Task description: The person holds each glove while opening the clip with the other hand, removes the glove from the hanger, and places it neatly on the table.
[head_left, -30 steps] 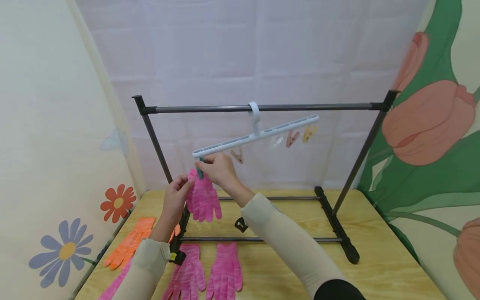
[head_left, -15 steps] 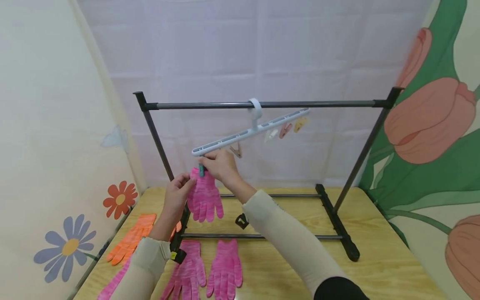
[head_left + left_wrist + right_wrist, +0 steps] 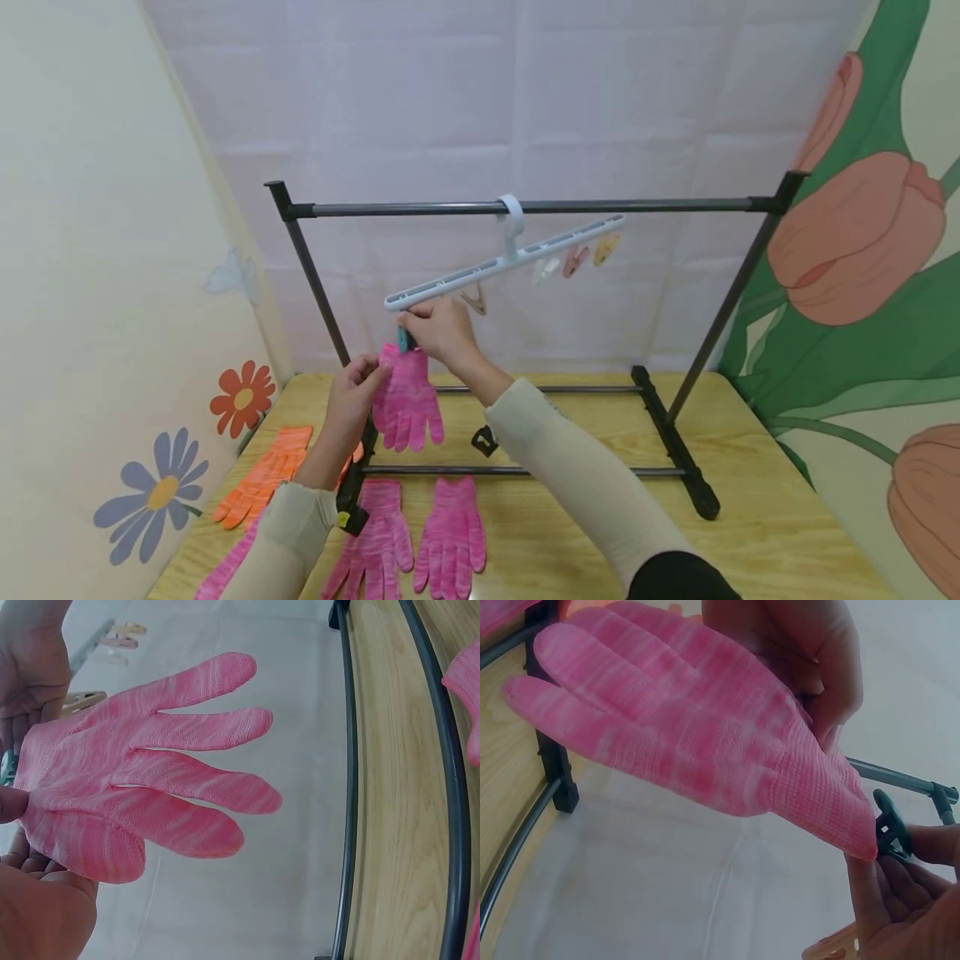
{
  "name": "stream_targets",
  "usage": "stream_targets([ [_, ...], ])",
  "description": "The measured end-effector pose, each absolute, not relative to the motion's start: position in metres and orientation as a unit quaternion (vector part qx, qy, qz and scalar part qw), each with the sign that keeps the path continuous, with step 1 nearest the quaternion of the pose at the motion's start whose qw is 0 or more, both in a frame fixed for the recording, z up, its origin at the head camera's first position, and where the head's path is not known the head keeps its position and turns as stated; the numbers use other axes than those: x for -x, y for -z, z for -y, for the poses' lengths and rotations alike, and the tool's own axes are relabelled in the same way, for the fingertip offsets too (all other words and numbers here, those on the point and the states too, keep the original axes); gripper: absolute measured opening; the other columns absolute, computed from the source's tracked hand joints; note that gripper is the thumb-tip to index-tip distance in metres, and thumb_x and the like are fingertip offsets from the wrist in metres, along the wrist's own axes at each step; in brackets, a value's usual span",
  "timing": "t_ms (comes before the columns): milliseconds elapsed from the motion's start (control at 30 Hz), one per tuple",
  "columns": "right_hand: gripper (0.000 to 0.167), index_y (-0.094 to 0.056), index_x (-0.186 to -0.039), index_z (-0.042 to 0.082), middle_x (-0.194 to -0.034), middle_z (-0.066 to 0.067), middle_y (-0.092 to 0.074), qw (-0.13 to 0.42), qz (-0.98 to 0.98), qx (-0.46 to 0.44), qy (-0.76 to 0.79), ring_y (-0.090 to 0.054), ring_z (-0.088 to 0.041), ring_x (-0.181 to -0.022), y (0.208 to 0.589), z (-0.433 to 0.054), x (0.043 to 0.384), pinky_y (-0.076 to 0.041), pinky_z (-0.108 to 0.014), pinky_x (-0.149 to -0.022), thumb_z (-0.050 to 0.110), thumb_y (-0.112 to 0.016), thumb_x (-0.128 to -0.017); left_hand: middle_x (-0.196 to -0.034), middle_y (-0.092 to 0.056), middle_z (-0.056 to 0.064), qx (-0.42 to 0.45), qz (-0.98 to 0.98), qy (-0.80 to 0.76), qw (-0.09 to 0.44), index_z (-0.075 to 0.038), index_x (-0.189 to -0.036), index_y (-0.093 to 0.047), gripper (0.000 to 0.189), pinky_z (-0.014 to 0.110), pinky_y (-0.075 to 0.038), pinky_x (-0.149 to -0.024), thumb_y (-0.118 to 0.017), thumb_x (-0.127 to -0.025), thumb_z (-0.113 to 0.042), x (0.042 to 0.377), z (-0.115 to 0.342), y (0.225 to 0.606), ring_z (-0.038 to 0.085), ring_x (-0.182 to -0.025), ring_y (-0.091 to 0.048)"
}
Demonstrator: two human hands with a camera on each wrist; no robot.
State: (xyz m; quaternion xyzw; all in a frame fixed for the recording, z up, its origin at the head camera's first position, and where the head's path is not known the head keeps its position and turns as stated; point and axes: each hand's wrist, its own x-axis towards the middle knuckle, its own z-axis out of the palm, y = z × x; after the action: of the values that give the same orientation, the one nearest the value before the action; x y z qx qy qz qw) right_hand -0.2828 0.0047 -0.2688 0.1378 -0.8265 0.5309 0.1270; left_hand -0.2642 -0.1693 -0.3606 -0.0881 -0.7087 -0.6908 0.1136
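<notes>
A pink knit glove [image 3: 408, 400] hangs fingers down below the left end of a pale blue hanger [image 3: 480, 271]. My left hand [image 3: 352, 408] pinches the glove's cuff at its left side, between thumb and fingers. With my right hand [image 3: 442, 333] I pinch a dark green clothespin [image 3: 891, 829] just under that hanger end. The clothespin's tip meets the cuff's edge; whether it grips the cloth, I cannot tell. In the left wrist view, the glove [image 3: 157, 765] spreads palm-flat, while the clothespin is mostly hidden behind the cuff and fingers.
The hanger hooks over a black rack's top bar [image 3: 637, 206], tilted down leftward. A brown clothespin [image 3: 475, 298], plus white, pink and yellow [image 3: 607, 248] ones, hang from it. Pink gloves [image 3: 450, 537] and an orange glove [image 3: 266, 475] lie on the wooden table [image 3: 765, 500]. A black buckle-like piece [image 3: 484, 442] lies inside the rack's base.
The pink glove has dropped slightly against the green clothespin, which overlapped the cuff more half a second ago. The hanger's right end has swung a little left and up since the first frame.
</notes>
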Motion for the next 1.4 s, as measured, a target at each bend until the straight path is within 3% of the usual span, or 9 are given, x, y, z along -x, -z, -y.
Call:
stream_targets([
  [233, 0.017, -0.082, -0.093, 0.014, -0.077, 0.005, -0.07, 0.129, 0.833, -0.138, -0.519, -0.047, -0.009, -0.058, 0.269, -0.003, 0.28, -0.036, -0.021, -0.049, 0.028, -0.073, -0.094, -0.083, -0.063, -0.004, 0.087, 0.709, 0.69, 0.116, 0.002, -0.111, -0.063, 0.021, 0.022, -0.051, -0.064, -0.065, -0.1, -0.017, 0.262, 0.171, 0.366, 0.01, -0.073, -0.058],
  [467, 0.028, -0.074, -0.074, 0.016, -0.059, 0.004, -0.057, 0.122, 0.843, -0.145, -0.504, -0.041, -0.011, -0.055, 0.271, -0.002, 0.281, -0.032, -0.024, -0.049, 0.034, -0.072, -0.095, -0.082, -0.061, -0.003, 0.08, 0.718, 0.683, 0.112, 0.0, -0.107, -0.062, 0.018, 0.022, -0.05, -0.064, -0.065, -0.1, -0.016, 0.26, 0.171, 0.372, 0.011, -0.072, -0.056],
  [900, 0.05, -0.047, -0.058, 0.015, -0.05, 0.007, -0.038, 0.152, 0.856, -0.174, -0.462, -0.029, -0.008, -0.049, 0.272, -0.003, 0.28, -0.024, -0.022, -0.046, 0.039, -0.073, -0.093, -0.081, -0.059, -0.002, 0.081, 0.729, 0.671, 0.11, 0.003, -0.105, -0.062, 0.017, 0.022, -0.047, -0.063, -0.065, -0.099, -0.013, 0.26, 0.167, 0.377, 0.01, -0.072, -0.054],
  [1067, 0.047, -0.05, -0.06, 0.016, -0.057, 0.007, -0.053, 0.155, 0.862, -0.174, -0.45, -0.035, -0.007, -0.051, 0.271, -0.002, 0.281, -0.028, -0.021, -0.047, 0.039, -0.076, -0.092, -0.083, -0.061, -0.002, 0.085, 0.73, 0.669, 0.111, 0.006, -0.107, -0.062, 0.019, 0.022, -0.047, -0.064, -0.065, -0.099, -0.011, 0.26, 0.165, 0.378, 0.011, -0.075, -0.056],
  [1200, 0.034, -0.062, -0.07, 0.016, -0.08, 0.003, -0.072, 0.155, 0.859, -0.177, -0.456, -0.05, -0.01, -0.06, 0.274, -0.002, 0.281, -0.038, -0.022, -0.051, 0.039, -0.078, -0.09, -0.084, -0.062, -0.001, 0.086, 0.736, 0.663, 0.107, 0.008, -0.109, -0.061, 0.024, 0.022, -0.048, -0.065, -0.065, -0.1, -0.013, 0.259, 0.166, 0.379, 0.011, -0.075, -0.056],
  [1300, 0.027, -0.068, -0.08, 0.017, -0.091, 0.0, -0.075, 0.171, 0.856, -0.183, -0.452, -0.057, -0.01, -0.067, 0.276, -0.001, 0.282, -0.043, -0.022, -0.055, 0.039, -0.079, -0.089, -0.084, -0.061, -0.001, 0.086, 0.738, 0.66, 0.106, 0.009, -0.11, -0.062, 0.025, 0.023, -0.047, -0.065, -0.066, -0.099, -0.013, 0.259, 0.166, 0.379, 0.011, -0.074, -0.056],
  [1400, 0.026, -0.068, -0.084, 0.017, -0.088, 0.001, -0.073, 0.189, 0.855, -0.19, -0.444, -0.056, -0.009, -0.065, 0.277, 0.0, 0.282, -0.041, -0.021, -0.053, 0.04, -0.079, -0.089, -0.084, -0.061, -0.001, 0.085, 0.74, 0.658, 0.106, 0.009, -0.109, -0.062, 0.025, 0.023, -0.048, -0.064, -0.067, -0.099, -0.014, 0.26, 0.166, 0.38, 0.011, -0.074, -0.056],
])
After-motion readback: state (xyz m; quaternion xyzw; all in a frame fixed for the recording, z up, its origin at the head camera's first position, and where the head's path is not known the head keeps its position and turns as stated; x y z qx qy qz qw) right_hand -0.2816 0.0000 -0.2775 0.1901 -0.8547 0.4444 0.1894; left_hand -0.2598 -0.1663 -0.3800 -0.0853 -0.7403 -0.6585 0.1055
